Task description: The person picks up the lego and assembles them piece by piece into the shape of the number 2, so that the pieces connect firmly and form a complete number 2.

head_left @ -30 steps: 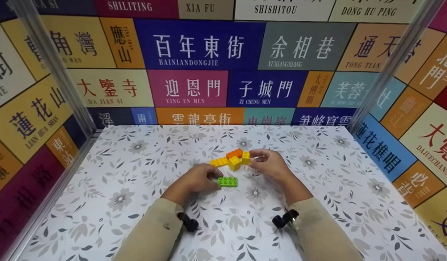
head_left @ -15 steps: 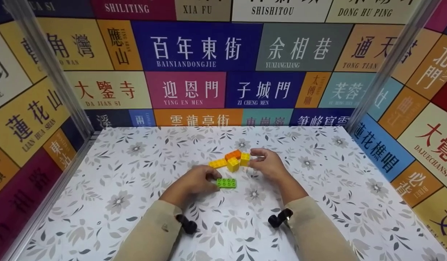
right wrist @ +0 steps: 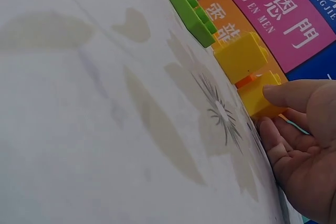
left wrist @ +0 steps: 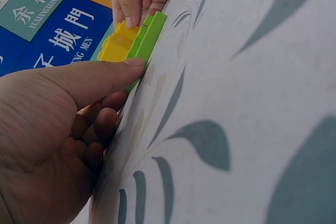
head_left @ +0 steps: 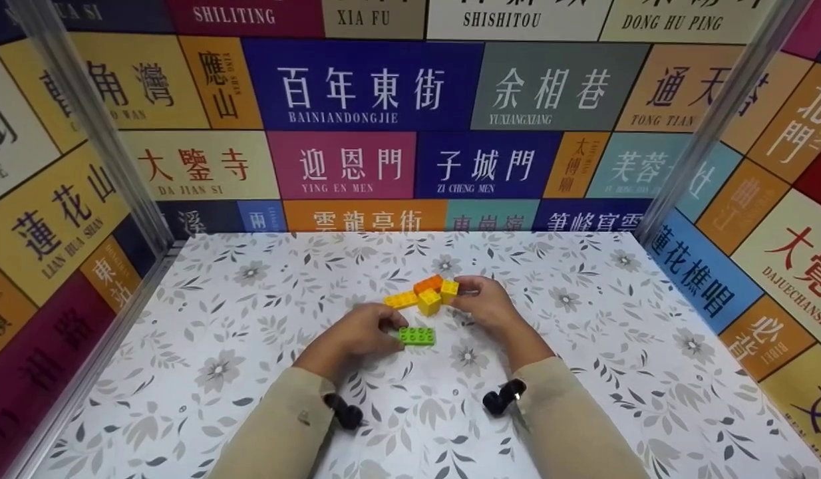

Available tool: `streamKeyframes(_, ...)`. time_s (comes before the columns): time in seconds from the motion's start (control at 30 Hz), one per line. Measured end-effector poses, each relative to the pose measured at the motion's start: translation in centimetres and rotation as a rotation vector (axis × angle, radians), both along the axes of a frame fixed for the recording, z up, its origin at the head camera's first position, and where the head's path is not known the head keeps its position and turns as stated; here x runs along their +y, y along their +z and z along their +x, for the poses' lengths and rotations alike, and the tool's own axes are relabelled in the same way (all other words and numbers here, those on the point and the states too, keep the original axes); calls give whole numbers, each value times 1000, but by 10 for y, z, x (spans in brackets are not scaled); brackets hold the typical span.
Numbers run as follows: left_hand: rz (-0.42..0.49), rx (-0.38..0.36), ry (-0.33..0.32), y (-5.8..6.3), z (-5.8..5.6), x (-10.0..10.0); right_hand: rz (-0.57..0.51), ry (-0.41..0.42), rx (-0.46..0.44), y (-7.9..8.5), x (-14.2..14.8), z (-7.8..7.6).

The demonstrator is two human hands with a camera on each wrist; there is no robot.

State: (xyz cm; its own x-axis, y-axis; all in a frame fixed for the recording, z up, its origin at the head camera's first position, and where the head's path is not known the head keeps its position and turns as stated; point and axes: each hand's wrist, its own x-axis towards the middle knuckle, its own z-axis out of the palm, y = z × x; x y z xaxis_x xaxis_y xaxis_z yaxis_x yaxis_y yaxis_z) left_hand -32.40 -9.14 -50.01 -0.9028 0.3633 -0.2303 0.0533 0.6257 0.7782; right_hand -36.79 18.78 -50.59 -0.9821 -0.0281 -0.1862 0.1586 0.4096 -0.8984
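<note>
My left hand pinches the left end of a green toy building brick, which lies studs up on the patterned tabletop. In the left wrist view its thumb presses the near end of the green brick. My right hand pinches a small yellow brick between thumb and fingers at the right end of a cluster. That cluster also has a second yellow brick, an orange brick behind it, and a long yellow brick on the left. In the right wrist view, the orange brick is mostly hidden.
A white tabletop with a grey leaf and flower print lies under everything. Colourful sign panels form the walls at the back and sides. Clear corner posts rise at the table's back corners.
My right hand has shifted slightly left and closed its fingers on the small yellow brick, which now leans a little. The left hand and the green brick stay put.
</note>
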Motion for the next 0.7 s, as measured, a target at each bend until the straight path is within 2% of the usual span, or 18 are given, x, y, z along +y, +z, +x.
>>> streamKeyframes(0.17, 1, -29, 12, 1, 1, 0, 17, -11, -24, 0, -1, 1)
streamKeyframes(0.43, -8, -41, 12, 2, -1, 1, -13, -4, 6, 9, 3, 4)
streamKeyframes(0.7, -24, 21, -12, -1, -1, 0, -18, -21, 1, 24, 6, 10)
